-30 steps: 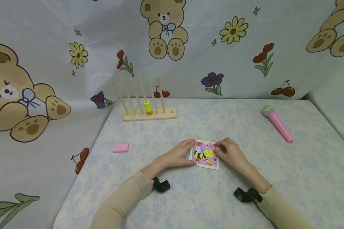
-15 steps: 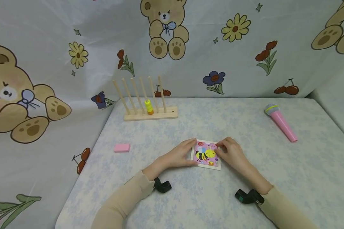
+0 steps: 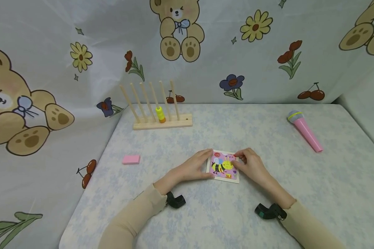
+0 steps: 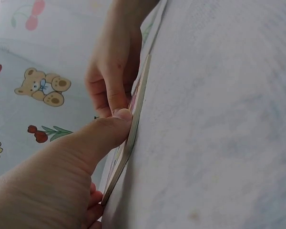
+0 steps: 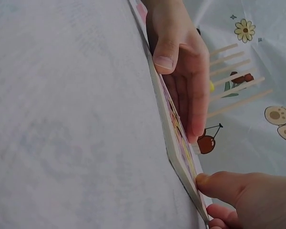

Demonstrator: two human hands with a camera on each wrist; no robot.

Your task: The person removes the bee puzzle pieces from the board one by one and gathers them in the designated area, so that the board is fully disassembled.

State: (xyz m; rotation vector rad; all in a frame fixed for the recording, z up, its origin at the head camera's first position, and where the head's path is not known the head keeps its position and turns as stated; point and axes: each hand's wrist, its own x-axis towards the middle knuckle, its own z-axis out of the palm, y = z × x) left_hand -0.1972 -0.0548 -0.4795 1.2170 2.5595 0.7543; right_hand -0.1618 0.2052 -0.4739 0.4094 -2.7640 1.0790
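A square bee puzzle (image 3: 222,166) in a pale wooden frame lies flat on the table. My left hand (image 3: 191,168) holds it at the left side, fingers by the upper left corner and thumb (image 4: 115,121) on the lower left rim. At the right side, my right hand (image 3: 251,165) has curled fingers at the upper right corner, and its thumb (image 5: 219,185) rests on the picture. These right fingers cover part of the upper right picture; whether they pinch a single piece there is hidden. In both wrist views the puzzle shows nearly edge-on.
A wooden peg rack (image 3: 162,126) with several upright rods stands at the back left, yellow and orange beads on one rod. A pink block (image 3: 131,159) lies at the left. A pink toy microphone (image 3: 305,131) lies at the back right. A patterned cloth (image 3: 199,79) hangs behind the table.
The right thumb has slid slightly left over the picture, onto the bee's face. The left hand keeps its hold, and the head view has shifted a little.
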